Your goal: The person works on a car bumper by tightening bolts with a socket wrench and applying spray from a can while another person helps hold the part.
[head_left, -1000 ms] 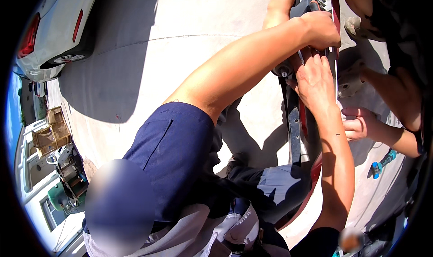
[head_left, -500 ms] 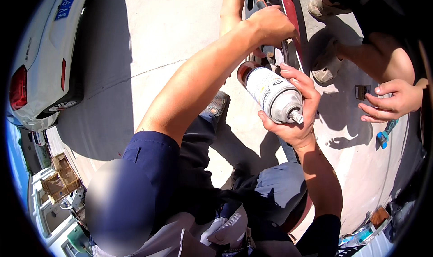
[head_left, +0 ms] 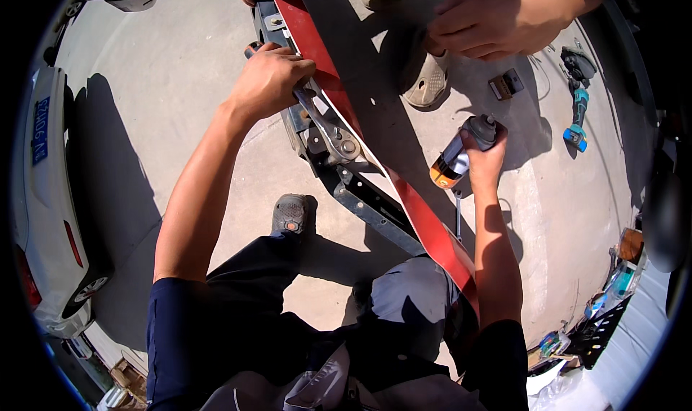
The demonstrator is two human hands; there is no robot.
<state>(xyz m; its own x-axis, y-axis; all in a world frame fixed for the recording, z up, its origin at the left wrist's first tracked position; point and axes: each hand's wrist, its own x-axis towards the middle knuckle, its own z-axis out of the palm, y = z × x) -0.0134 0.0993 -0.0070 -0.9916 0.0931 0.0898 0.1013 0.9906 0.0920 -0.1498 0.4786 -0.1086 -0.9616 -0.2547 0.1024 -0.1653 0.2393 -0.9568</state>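
My left hand (head_left: 270, 79) is closed around the handle of a ratchet wrench (head_left: 323, 122). The wrench's round head rests at a dark metal bracket (head_left: 371, 208) that runs alongside a long red panel (head_left: 414, 208). In my right hand (head_left: 488, 162) is a spray can (head_left: 458, 151), held to the right of the panel. The can is tilted, its nozzle end pointing up and away and its orange end down toward the panel. Another person's hand (head_left: 497, 21) hovers over the far side, its fingers curled.
On the ground at right lie a teal cordless power tool (head_left: 579, 108) and a small dark box (head_left: 506, 85). A slim metal wrench (head_left: 458, 213) is beside the panel. Assorted items (head_left: 605, 303) are heaped at lower right. A white car (head_left: 50, 195) stands at left.
My view has shifted to the right. The spray can has moved from beside the bracket to the panel's right side, and its nozzle now points away from me. My left hand stays on the ratchet wrench.
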